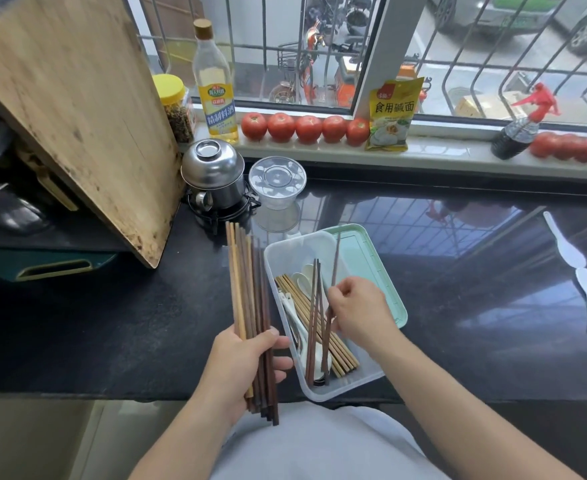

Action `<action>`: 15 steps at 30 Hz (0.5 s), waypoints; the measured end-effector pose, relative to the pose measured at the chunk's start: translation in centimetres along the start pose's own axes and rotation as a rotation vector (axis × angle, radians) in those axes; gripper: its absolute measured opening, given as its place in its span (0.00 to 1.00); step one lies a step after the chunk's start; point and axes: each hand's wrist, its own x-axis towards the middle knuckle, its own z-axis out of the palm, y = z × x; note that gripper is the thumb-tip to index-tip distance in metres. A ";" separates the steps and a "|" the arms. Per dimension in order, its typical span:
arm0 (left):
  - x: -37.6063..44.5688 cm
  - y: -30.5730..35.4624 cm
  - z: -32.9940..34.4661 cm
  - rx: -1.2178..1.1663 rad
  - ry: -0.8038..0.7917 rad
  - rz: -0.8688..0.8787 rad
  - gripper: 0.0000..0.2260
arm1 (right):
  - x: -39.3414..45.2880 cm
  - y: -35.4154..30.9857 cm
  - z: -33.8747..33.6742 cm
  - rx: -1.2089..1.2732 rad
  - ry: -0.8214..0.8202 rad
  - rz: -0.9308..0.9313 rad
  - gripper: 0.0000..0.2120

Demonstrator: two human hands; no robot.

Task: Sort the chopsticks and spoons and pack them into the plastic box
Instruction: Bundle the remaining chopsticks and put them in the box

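Note:
A clear plastic box (354,381) sits on the black counter, resting on its pale green lid (371,268). Inside lie several light bamboo chopsticks (340,355), dark brown chopsticks (311,327) and white spoons (300,278). My left hand (247,365) grips a bundle of several brown and tan chopsticks (247,282), held upright left of the box. My right hand (358,310) is over the box and pinches one dark chopstick (335,261) that slants up above the rim. Two white spoons (576,271) lie on the counter at the far right.
A large wooden cutting board (77,116) leans at the left. Behind the box stand a steel pot (216,178) on a black stand and a clear round container (278,183). On the windowsill are an oil bottle (216,88), tomatoes (306,128), a yellow packet (392,112) and a spray bottle (520,129).

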 end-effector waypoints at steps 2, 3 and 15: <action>0.1 -0.3 -0.4 -0.020 0.050 -0.001 0.10 | 1.1 1.0 1.3 -0.262 -0.109 0.008 0.12; 0.1 -0.3 -0.5 -0.028 0.062 0.001 0.10 | 1.6 1.5 2.2 -0.339 -0.133 0.012 0.12; -0.6 0.2 -0.5 0.019 -0.048 0.026 0.09 | -2.8 0.0 2.0 0.055 -0.265 -0.049 0.14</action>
